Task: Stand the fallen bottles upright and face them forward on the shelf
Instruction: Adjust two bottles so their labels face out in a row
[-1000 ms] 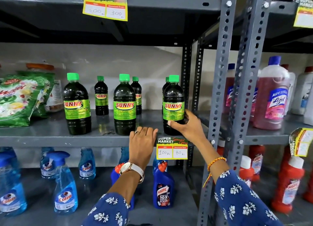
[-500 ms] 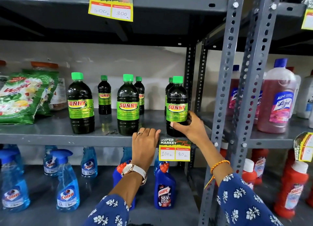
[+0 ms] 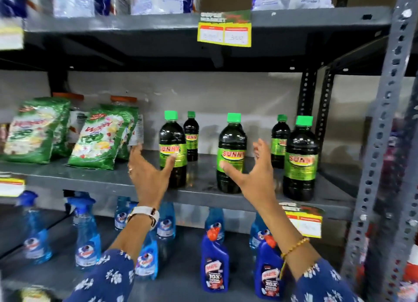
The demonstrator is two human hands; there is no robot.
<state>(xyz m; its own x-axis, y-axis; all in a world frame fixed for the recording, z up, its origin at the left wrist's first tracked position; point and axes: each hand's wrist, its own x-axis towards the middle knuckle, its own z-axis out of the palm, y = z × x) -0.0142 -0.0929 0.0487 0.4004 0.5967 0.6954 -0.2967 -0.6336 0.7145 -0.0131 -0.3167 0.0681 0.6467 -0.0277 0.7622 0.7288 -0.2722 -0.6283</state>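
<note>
Bottles (image 3: 231,156) dark, green caps, green-yellow labels; shelf (image 3: 95,179) grey; sleeves (image 3: 108,281) blue, white floral print.

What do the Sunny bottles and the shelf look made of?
Sunny bottles: likely clear glossy plastic, with highlights on the shoulders and dark liquid showing through; green caps look like matte plastic. Shelf: grey painted metal, judging by the perforated uprights and faint reflections.
</note>
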